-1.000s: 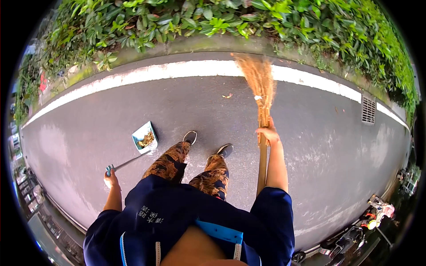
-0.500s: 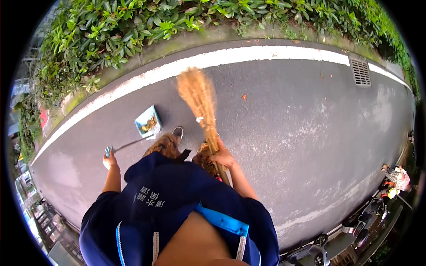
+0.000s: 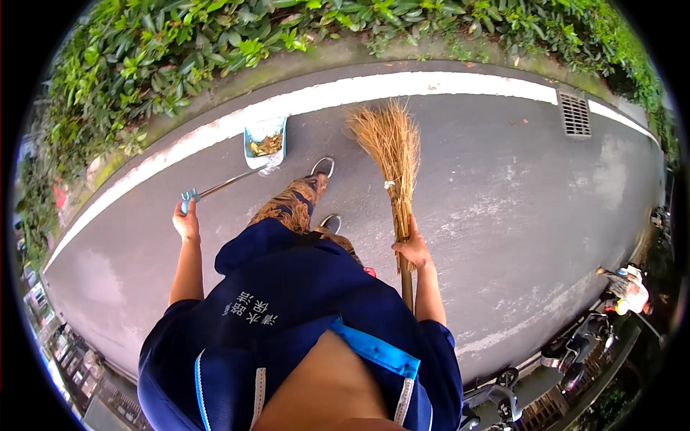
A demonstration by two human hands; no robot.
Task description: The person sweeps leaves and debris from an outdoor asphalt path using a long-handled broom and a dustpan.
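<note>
My left hand [image 3: 187,221] is closed round the light-blue top of a long-handled dustpan [image 3: 249,159]. Its thin handle slants down to the pan, which holds brown and yellow leaves [image 3: 267,145] and sits by the white line. On the right, my right hand [image 3: 413,249] grips the shaft of a straw broom [image 3: 392,144]. The broom's bristles fan out on the asphalt ahead of my feet, right of the dustpan. The two tools are apart.
A broad white line [image 3: 374,87] runs along the kerb, with a leafy hedge [image 3: 187,43] behind it. A drain grate [image 3: 575,115] lies at the far right. Another person [image 3: 629,289] and parked scooters [image 3: 586,345] are at the right edge.
The broom has swung to the right with my right hand, and its bristles have spread. The dustpan has moved forward and right, nearer the white line. My feet have stepped on.
</note>
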